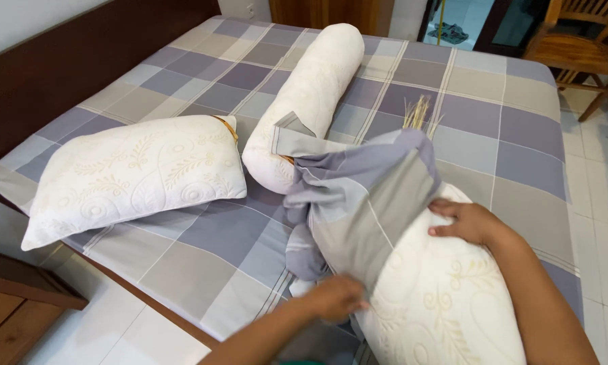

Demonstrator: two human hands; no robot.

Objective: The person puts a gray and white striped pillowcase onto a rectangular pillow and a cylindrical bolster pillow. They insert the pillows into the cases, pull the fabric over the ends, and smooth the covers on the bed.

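A white embossed pillow (439, 297) lies at the near edge of the bed, its far end covered by a grey and lilac checked pillowcase (365, 196). My left hand (334, 297) grips the lower edge of the pillowcase at the pillow's left side. My right hand (466, 222) rests on the pillow's right side, its fingers at the edge of the pillowcase. A second bare white pillow (138, 172) lies to the left. A long white bolster (307, 94) lies lengthwise in the middle of the bed.
The bed (493, 122) has a checked grey, lilac and beige sheet and a dark wooden headboard (54, 61) on the left. A wooden chair (578, 47) stands at the far right on a pale tiled floor (108, 331). A wooden bedside piece (13, 297) sits at the lower left.
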